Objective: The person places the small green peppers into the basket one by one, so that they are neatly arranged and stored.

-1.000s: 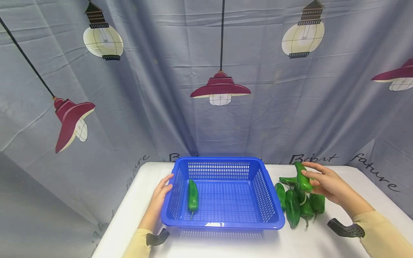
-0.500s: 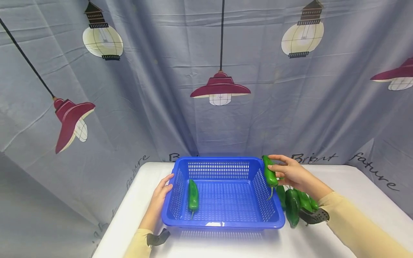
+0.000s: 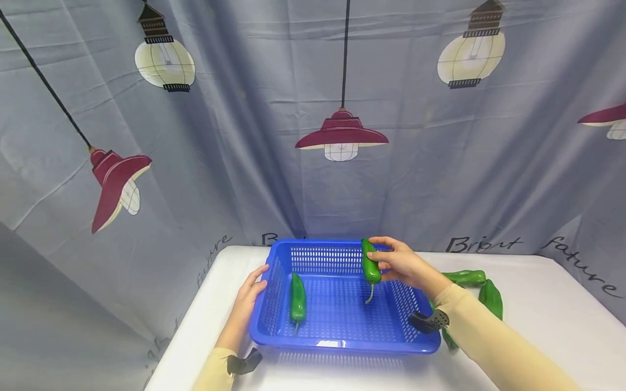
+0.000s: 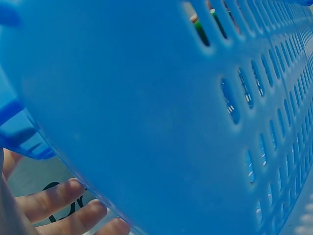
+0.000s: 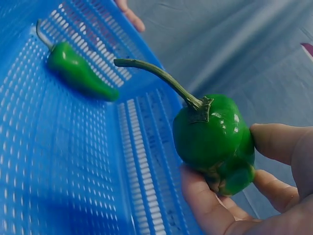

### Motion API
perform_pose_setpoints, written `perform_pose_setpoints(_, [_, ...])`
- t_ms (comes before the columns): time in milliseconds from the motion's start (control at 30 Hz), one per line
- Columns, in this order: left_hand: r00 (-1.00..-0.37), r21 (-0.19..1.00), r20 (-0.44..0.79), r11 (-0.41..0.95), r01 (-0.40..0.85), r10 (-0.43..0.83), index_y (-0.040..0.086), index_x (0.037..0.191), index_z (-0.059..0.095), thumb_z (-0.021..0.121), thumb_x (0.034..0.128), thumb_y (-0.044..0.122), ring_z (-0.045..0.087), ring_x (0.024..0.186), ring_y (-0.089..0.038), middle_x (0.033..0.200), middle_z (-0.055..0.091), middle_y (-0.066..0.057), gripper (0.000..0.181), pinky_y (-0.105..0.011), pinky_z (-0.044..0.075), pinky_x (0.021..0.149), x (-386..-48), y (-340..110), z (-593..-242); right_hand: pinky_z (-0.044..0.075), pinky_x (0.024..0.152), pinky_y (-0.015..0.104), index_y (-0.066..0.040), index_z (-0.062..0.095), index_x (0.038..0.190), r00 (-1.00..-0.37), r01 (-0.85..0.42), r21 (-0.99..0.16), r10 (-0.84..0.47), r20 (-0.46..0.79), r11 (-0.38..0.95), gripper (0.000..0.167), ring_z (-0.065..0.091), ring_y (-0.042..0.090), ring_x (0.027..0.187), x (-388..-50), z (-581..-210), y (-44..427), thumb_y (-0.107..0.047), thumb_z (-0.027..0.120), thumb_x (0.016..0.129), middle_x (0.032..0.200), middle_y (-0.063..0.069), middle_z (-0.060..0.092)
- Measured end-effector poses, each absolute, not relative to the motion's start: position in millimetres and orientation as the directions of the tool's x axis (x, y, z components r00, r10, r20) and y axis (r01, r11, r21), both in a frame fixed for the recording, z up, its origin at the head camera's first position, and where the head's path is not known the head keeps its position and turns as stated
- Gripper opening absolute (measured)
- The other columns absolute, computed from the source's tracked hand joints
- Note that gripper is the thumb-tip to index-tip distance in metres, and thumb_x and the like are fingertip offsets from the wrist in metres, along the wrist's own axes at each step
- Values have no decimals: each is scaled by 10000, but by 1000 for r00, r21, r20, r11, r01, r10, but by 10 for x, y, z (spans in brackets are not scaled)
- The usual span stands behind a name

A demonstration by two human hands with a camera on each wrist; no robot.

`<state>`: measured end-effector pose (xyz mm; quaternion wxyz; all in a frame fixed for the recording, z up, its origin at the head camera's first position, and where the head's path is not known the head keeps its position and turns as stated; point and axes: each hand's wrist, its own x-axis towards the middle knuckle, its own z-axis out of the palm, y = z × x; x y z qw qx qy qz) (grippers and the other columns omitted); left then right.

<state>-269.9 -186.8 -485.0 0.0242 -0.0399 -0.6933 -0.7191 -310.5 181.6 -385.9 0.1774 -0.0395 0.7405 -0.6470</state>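
Observation:
A blue plastic basket [image 3: 342, 309] stands on the white table, with one green pepper [image 3: 298, 298] lying along its left side. My right hand [image 3: 398, 262] pinches a second green pepper [image 3: 370, 262] between thumb and fingers, above the basket's right half, stem pointing down toward me. In the right wrist view that held pepper [image 5: 210, 132] shows its stem end, with the fingers [image 5: 205, 200] around its lower side. My left hand [image 3: 246, 296] rests on the basket's left rim; in the left wrist view its fingers [image 4: 73, 210] touch the blue wall [image 4: 137, 122], slightly bent.
Right of the basket, more green peppers [image 3: 490, 298] lie on the table [image 3: 533, 315], partly hidden by my right forearm and sleeve. Behind the table hangs a grey curtain [image 3: 244, 179] printed with lamps and lettering.
My right hand has carried its pepper leftward from above the pile, across the basket's right rim, to over the inside. My left hand has stayed at the left rim. The head view has shifted slightly.

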Motion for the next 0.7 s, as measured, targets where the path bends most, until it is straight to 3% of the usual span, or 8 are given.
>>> perform_pose_setpoints(233, [-996, 994, 86, -69, 84, 27, -5, 1517, 407, 425, 1039, 104, 671, 899, -126, 1299, 560, -363, 491, -284, 584, 792, -2713, -1865, -4844, 638, 726, 356, -52, 333, 1537, -926, 196, -967, -295, -236, 160, 596, 713, 173, 872, -3177, -3887, 1465, -110, 594, 1004, 1351, 256, 514])
perform_pose_setpoints(700, [-992, 992, 117, -61, 114, 38, -48, 1506, 384, 426, 1045, 111, 651, 929, -92, 1438, 463, -361, 490, -253, 568, 816, -2716, -1869, -4856, 619, 635, 356, -44, 447, 1454, -918, 208, -957, -297, -262, 201, 525, 701, 273, 903, -3247, -4146, 844, -50, 627, 961, 1251, 261, 600])
